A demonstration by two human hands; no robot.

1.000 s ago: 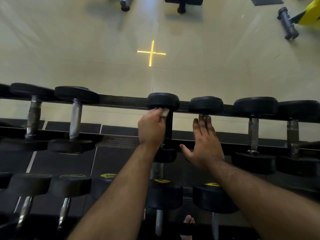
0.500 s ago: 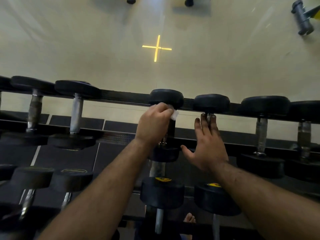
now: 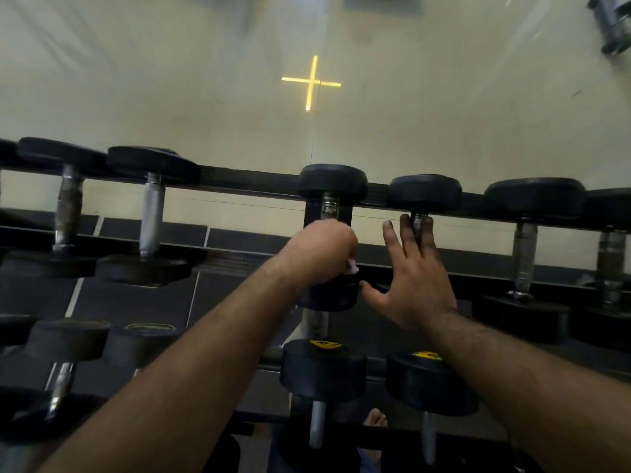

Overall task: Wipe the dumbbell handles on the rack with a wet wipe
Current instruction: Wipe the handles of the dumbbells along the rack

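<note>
My left hand (image 3: 321,254) is closed around the steel handle (image 3: 329,206) of the centre dumbbell on the top rack tier, with a white wet wipe (image 3: 351,266) poking out at the thumb side. The handle's upper end shows bare above my fist, below the black head (image 3: 333,182). My right hand (image 3: 415,268) lies flat with fingers spread on the handle (image 3: 417,220) of the neighbouring dumbbell to the right, fingertips just under its head (image 3: 425,192).
The black rack rail (image 3: 239,180) carries more dumbbells left (image 3: 152,216) and right (image 3: 526,254). A lower tier holds dumbbells with yellow labels (image 3: 322,370). A bare foot (image 3: 375,419) shows below. Pale floor with a yellow cross (image 3: 311,82) lies beyond.
My left hand has slid down the handle from just under the top head toward the lower head, uncovering the upper steel. My right hand stays on the neighbouring handle.
</note>
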